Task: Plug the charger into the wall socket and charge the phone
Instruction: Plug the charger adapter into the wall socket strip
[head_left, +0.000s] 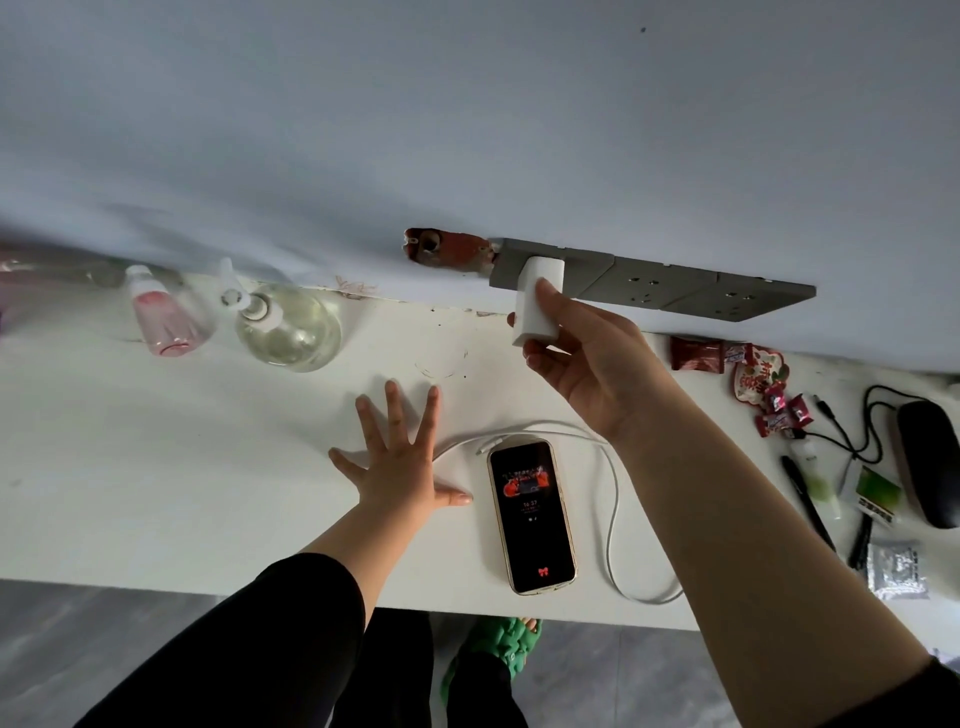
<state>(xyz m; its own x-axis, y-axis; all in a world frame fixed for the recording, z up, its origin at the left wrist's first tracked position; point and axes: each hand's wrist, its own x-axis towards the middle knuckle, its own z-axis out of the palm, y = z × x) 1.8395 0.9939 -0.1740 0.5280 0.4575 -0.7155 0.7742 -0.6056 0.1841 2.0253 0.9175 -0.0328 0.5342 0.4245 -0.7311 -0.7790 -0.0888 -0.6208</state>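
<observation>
left hand (400, 467) spread flat on desk (156, 467), holding nothing | phone (531, 514) lies just beside it, screen lit, cable (613, 499) looped around, its plug apparently not yet in the phone | right hand (587, 358) pinches charger (537, 301) against leftmost wall socket (524, 262); whether fully seated, cannot tell

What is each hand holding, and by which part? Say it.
The right hand holds the charger by its sides near the rear end, its front at the socket. The left hand holds nothing, spread flat on the table.
</observation>
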